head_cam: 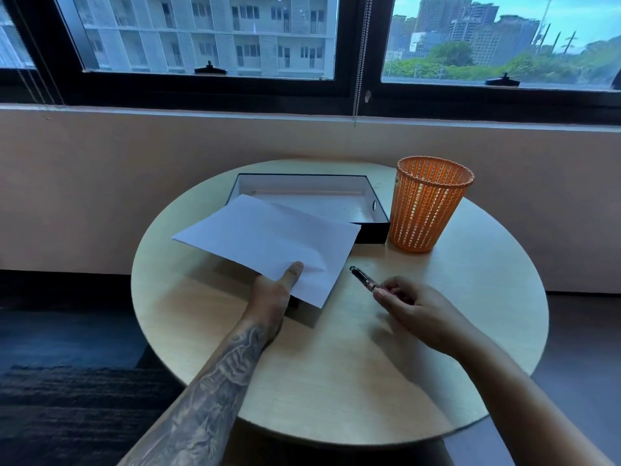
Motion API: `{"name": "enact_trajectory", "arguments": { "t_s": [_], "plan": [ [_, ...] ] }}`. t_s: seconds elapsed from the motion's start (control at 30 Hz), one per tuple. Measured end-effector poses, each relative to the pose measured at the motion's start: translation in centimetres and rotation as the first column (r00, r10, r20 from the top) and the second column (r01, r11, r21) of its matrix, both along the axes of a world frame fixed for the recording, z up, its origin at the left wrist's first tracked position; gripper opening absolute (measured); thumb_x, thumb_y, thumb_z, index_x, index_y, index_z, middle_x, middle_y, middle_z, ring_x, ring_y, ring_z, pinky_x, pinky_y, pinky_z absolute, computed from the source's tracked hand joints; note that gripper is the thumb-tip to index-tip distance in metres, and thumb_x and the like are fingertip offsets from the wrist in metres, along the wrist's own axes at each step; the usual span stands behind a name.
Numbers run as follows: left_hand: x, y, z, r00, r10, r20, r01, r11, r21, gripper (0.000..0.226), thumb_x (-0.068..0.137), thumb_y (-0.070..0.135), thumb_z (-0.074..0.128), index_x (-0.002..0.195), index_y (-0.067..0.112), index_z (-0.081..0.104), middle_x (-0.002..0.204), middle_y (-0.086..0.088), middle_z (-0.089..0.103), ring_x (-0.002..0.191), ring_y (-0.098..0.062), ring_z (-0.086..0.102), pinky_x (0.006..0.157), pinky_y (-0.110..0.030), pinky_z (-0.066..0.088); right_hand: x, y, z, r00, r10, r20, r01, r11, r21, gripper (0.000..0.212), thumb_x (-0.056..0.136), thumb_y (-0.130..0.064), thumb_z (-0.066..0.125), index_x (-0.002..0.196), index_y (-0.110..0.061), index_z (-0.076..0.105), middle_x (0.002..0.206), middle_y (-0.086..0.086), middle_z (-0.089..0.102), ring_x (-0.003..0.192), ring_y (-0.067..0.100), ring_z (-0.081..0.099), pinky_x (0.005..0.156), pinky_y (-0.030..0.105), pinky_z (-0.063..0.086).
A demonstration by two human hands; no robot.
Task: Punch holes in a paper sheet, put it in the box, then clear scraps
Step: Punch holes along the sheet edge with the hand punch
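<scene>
My left hand [274, 290] pinches the near edge of a white paper sheet [268, 243], thumb on top, and holds it tilted above the table. The sheet hides the front of a shallow open box [376, 196] with dark outer walls and a white inside. My right hand [406, 307] grips a small metal hole punch [364, 279] that points up and left, just right of the sheet's near corner. The punch and the paper are apart.
An orange mesh waste basket [428, 206] stands upright to the right of the box. All of it rests on a round light-wood table [336, 381] set against a beige wall under a window. Dark floor lies around the table.
</scene>
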State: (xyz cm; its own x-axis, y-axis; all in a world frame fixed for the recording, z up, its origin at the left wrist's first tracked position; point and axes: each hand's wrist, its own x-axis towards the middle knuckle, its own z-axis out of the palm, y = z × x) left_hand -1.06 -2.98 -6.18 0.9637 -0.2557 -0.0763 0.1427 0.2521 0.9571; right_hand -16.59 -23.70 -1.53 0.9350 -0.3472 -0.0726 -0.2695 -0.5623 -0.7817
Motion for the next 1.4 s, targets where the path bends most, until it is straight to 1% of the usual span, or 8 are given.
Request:
{"name": "enact_trajectory", "arguments": {
  "t_s": [0.07, 0.17, 0.3, 0.43, 0.57, 0.77, 0.97, 1.4],
  "plan": [
    [-0.1, 0.0, 0.0, 1.000, -0.004, -0.005, 0.004, 1.000, -0.003, 0.010, 0.088, 0.020, 0.076, 0.094, 0.014, 0.072, 0.093, 0.005, 0.078, 0.097, -0.025, 0.072, 0.091, -0.041, 0.056, -0.1, 0.3, 0.8, 0.993, 0.113, -0.020, -0.105, 0.962, 0.251, 0.041, 0.095, -0.056, 0.050, 0.109, -0.022, 0.069, 0.101, 0.007, 0.075, 0.092, 0.026, 0.070, 0.077, 0.037, 0.053],
    [-0.1, 0.2, -0.2, 1.000, -0.011, 0.004, 0.011, 1.000, -0.002, 0.020, 0.086, 0.025, 0.077, 0.101, 0.012, 0.072, 0.102, 0.002, 0.078, 0.101, -0.024, 0.072, 0.096, -0.043, 0.054, -0.2, 0.4, 1.2, 0.962, 0.273, -0.014, -0.195, 0.720, 0.666, 0.062, 0.101, -0.052, 0.037, 0.122, 0.001, 0.061, 0.107, 0.023, 0.072, 0.092, 0.033, 0.068, 0.077, 0.040, 0.053],
    [-0.2, 0.2, -0.1, 1.000, -0.009, 0.001, 0.009, 0.999, -0.044, 0.014, 0.088, 0.020, 0.075, 0.100, 0.013, 0.072, 0.103, 0.002, 0.078, 0.101, -0.023, 0.072, 0.094, -0.040, 0.055, -0.1, 0.4, 1.2, 0.924, 0.382, -0.033, -0.201, 0.555, 0.807, 0.072, 0.100, -0.055, 0.035, 0.127, 0.008, 0.059, 0.099, 0.024, 0.066, 0.086, 0.033, 0.066, 0.075, 0.043, 0.055],
    [-0.4, 0.2, 0.1, 1.000, -0.009, -0.003, 0.009, 0.998, -0.065, 0.005, 0.089, 0.019, 0.074, 0.093, 0.016, 0.073, 0.096, 0.004, 0.078, 0.094, -0.022, 0.072, 0.086, -0.038, 0.055, 0.2, 0.4, 1.3, 0.891, 0.450, -0.067, -0.216, 0.549, 0.808, 0.065, 0.097, -0.052, 0.042, 0.123, 0.004, 0.061, 0.104, 0.023, 0.066, 0.094, 0.034, 0.066, 0.084, 0.048, 0.055],
    [-0.7, 0.3, 0.3, 1.000, -0.019, -0.004, 0.018, 0.997, -0.075, 0.003, 0.089, 0.018, 0.074, 0.091, 0.016, 0.073, 0.091, 0.003, 0.076, 0.088, -0.023, 0.069, 0.078, -0.038, 0.054, 0.7, 0.5, 1.7, 0.884, 0.452, -0.123, -0.212, 0.620, 0.755, 0.052, 0.095, -0.044, 0.045, 0.114, 0.003, 0.059, 0.113, 0.033, 0.065, 0.106, 0.044, 0.065, 0.087, 0.052, 0.052],
    [-0.7, 0.2, 0.3, 1.000, 0.002, -0.007, -0.002, 0.999, -0.054, 0.009, 0.088, 0.018, 0.075, 0.096, 0.015, 0.072, 0.097, 0.003, 0.077, 0.093, -0.021, 0.072, 0.078, -0.035, 0.058, 1.7, 1.5, 2.2, 0.873, 0.366, -0.322, -0.224, 0.888, 0.402, 0.051, 0.100, -0.049, 0.050, 0.100, 0.000, 0.064, 0.082, 0.021, 0.069, 0.071, 0.032, 0.067, 0.075, 0.049, 0.056],
    [-0.9, 0.0, 0.7, 1.000, -0.004, 0.006, 0.004, 1.000, 0.025, 0.014, 0.090, 0.022, 0.072, 0.087, 0.009, 0.069, 0.071, -0.005, 0.064, 0.051, -0.021, 0.055, 0.043, -0.027, 0.043, 2.2, 2.0, 2.1, 0.866, 0.347, -0.359, -0.221, 0.911, 0.347, 0.052, 0.098, -0.050, 0.053, 0.094, 0.000, 0.065, 0.075, 0.019, 0.069, 0.064, 0.031, 0.065, 0.067, 0.041, 0.055],
    [-0.9, 0.0, 0.5, 0.999, -0.009, 0.033, 0.007, 0.998, 0.056, 0.015, 0.091, 0.024, 0.072, 0.083, 0.011, 0.069, 0.070, -0.005, 0.064, 0.050, -0.022, 0.055, 0.044, -0.028, 0.042, 2.9, 2.1, 1.8, 0.851, 0.362, -0.380, -0.245, 0.915, 0.322, 0.058, 0.093, -0.058, 0.058, 0.091, -0.001, 0.068, 0.074, 0.017, 0.069, 0.059, 0.030, 0.066, 0.058, 0.034, 0.054]
  ]
}}
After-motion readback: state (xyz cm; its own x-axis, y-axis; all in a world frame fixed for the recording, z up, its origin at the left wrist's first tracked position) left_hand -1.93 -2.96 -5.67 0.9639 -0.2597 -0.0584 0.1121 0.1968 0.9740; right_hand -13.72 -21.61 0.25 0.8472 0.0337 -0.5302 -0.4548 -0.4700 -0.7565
